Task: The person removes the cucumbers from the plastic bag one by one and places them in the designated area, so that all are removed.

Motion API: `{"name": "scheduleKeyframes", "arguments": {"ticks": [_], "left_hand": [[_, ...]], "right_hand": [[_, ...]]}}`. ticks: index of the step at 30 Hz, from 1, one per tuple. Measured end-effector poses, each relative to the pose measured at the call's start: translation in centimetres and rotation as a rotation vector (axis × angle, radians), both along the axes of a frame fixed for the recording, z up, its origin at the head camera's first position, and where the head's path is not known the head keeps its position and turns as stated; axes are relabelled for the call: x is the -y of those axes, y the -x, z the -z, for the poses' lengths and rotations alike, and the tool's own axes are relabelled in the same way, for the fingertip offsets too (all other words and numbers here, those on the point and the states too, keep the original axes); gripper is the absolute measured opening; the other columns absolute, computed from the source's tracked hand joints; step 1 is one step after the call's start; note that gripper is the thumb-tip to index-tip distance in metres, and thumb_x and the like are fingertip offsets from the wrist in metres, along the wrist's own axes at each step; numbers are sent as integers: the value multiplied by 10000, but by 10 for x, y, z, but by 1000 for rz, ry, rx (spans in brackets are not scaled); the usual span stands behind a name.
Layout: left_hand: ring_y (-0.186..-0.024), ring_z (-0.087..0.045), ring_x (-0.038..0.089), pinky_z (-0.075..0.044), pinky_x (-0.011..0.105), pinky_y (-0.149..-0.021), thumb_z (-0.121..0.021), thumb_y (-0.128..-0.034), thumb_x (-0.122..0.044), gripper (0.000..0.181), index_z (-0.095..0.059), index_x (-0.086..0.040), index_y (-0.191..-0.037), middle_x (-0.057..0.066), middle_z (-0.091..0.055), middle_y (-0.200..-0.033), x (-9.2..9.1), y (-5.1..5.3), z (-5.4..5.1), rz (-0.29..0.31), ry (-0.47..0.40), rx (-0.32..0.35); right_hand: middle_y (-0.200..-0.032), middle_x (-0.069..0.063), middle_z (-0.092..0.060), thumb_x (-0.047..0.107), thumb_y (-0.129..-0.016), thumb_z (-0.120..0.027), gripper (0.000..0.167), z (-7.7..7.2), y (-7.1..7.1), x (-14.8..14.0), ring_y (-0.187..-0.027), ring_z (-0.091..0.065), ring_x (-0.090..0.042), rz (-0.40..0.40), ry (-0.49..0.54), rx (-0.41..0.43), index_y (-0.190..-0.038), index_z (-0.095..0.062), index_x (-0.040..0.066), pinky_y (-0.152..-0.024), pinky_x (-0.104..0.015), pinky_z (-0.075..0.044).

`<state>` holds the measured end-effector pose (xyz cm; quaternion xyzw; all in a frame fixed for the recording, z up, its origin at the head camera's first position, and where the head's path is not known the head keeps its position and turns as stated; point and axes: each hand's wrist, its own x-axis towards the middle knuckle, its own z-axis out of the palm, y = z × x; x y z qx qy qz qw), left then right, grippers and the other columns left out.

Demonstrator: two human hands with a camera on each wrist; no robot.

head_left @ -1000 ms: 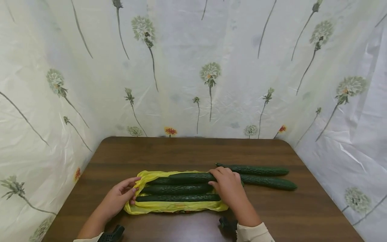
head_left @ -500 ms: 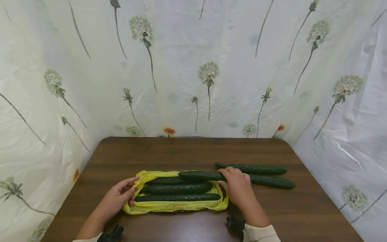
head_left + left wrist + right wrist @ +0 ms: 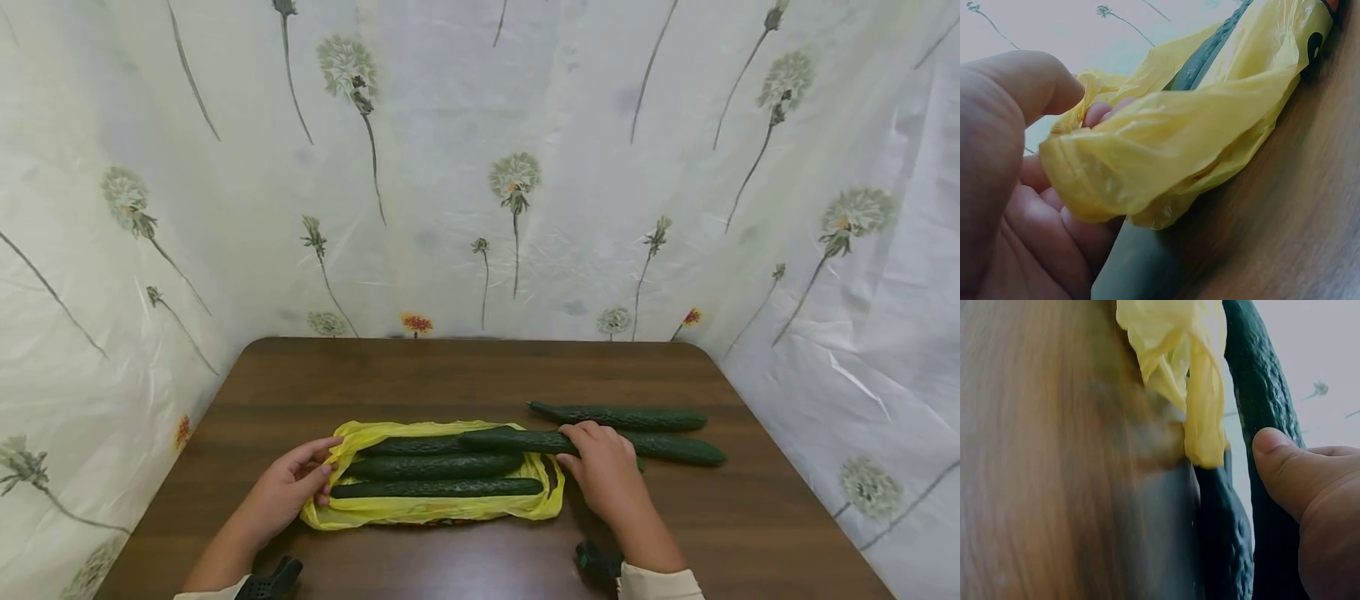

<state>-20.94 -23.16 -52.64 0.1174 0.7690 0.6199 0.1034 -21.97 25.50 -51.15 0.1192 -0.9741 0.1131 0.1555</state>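
A yellow plastic bag [image 3: 420, 512] lies opened out, with a front cucumber [image 3: 435, 488], a middle cucumber [image 3: 435, 467] and a back cucumber [image 3: 412, 446] in it. My left hand [image 3: 279, 492] pinches the bag's left edge; the left wrist view shows the yellow film [image 3: 1147, 150] between thumb and fingers. My right hand [image 3: 609, 471] grips another cucumber [image 3: 517, 440], thumb [image 3: 1272, 444] on its near side. Its left end overlaps the back cucumber, while its right part extends past the bag beneath my hand. Fingers on the far side are mostly hidden.
Two more cucumbers lie right of the bag on the brown table [image 3: 420, 379]: one farther back [image 3: 622, 417], one closer [image 3: 678, 448], partly behind my right hand. A floral sheet [image 3: 450, 167] hangs behind and beside the table.
My right hand has moved to the right, drawing its cucumber partway out over the bag's right end. My left hand keeps holding the bag's left edge.
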Motion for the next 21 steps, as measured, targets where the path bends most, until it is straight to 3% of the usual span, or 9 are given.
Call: {"name": "scheduleKeyframes", "arguments": {"ticks": [21], "left_hand": [[-768, -645, 184, -625, 345, -706, -588, -1090, -176, 485, -482, -57, -1548, 245, -549, -1218, -2, -1, -3, -19, 21, 16]], "right_hand": [[-1295, -98, -673, 271, -934, -814, 456, 1, -11, -38, -1203, -603, -403, 72, 9, 21, -1354, -684, 148, -963, -686, -440]]}}
